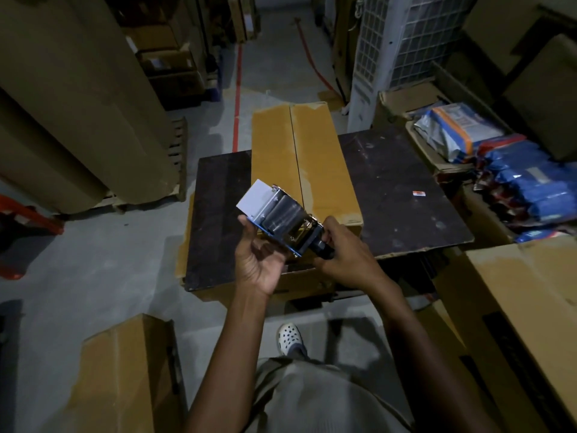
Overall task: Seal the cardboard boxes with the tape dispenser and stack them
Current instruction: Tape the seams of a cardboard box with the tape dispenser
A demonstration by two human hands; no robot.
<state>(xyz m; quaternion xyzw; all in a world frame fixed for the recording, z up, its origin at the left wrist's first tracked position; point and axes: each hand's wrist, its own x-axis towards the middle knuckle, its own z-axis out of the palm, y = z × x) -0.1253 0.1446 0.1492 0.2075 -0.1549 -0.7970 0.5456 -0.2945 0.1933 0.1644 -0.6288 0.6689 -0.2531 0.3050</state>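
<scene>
While the tape dispenser (281, 214) hangs over the near end of the cardboard box (324, 157) on the dark table (406, 189), the box's centre seam (296, 145) runs away toward 12 o'clock. The right hand (346, 257) curls round the handle at 4 o'clock. The left hand (259, 260), palm up, cradles the frame at 8 o'clock.

1. The left grip (260, 260), palm up and forearm stretched forward, cups the tape dispenser (281, 210) from below.
2. The right grip (346, 254), knuckles up, curls round its handle.
3. Both forearms are bare.
</scene>
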